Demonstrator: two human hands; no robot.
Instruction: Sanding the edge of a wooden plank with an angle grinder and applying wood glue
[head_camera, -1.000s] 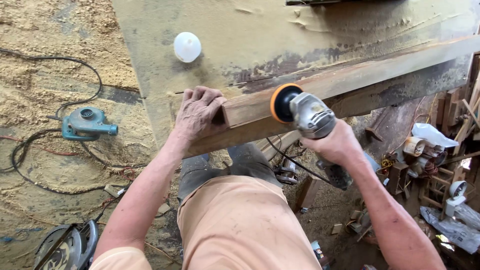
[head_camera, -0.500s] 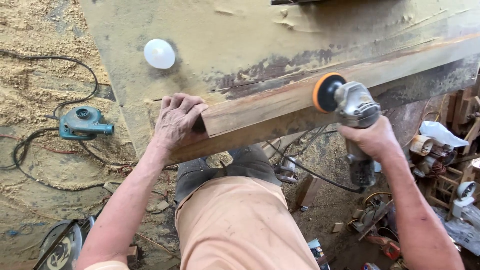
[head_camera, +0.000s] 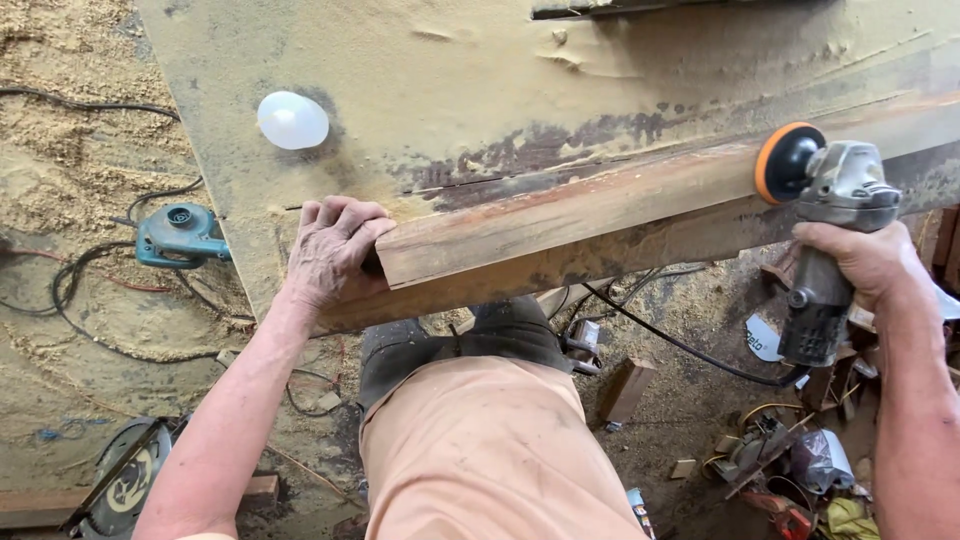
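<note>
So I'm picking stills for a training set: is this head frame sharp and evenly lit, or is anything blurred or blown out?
Head view: soft, even daylight, no hard shadows; the white bulb is nearly blown out; the sander in the right hand and the left hand on the plank look sharp; straight edges bow slightly near the borders.

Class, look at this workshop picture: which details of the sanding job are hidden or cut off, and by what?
Head view only:
- Far end of the wooden beam: cut off by the right edge.
- Left hand fingertips: curled behind the beam's end.
- Angle grinder disc face: turned away, so contact with the wood is unclear.
- Circular saw: cut off by the bottom edge.
</note>
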